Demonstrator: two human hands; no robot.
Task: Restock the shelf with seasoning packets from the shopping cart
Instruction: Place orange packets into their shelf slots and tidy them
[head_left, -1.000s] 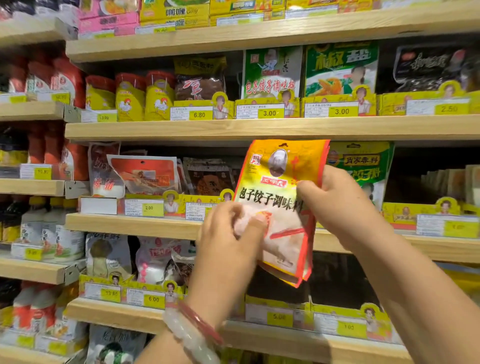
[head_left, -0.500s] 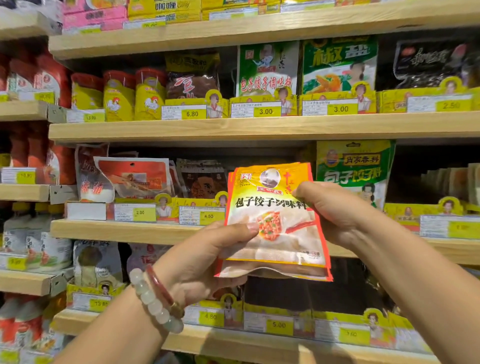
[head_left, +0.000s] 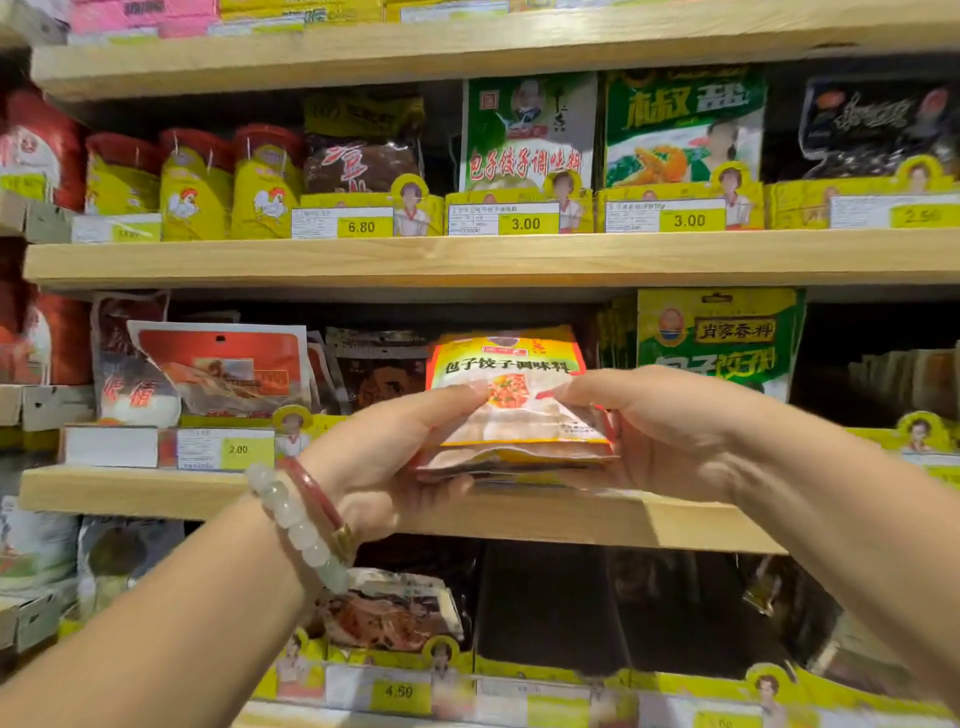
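A small stack of yellow-and-red seasoning packets (head_left: 511, 410) lies tilted back, its lower edge at the front of the middle wooden shelf (head_left: 135, 491). My left hand (head_left: 384, 457) holds the stack from the left, thumb on top and fingers underneath. My right hand (head_left: 665, 431) grips its right side, thumb on the front face. The stack sits between brown packets (head_left: 379, 374) on the left and green packets (head_left: 719, 338) on the right. The shopping cart is out of view.
The shelf above (head_left: 467, 257) holds yellow chicken-print canisters (head_left: 195, 189), green packets (head_left: 524, 135) and price tags. A lower shelf row (head_left: 395, 613) shows more packets behind yellow tag strips. A dark gap (head_left: 857, 364) lies right of the green packets.
Both hands have carried the stack forward and tipped it back, from upright in the air to lying into the middle shelf slot. The view has moved closer to the shelf.
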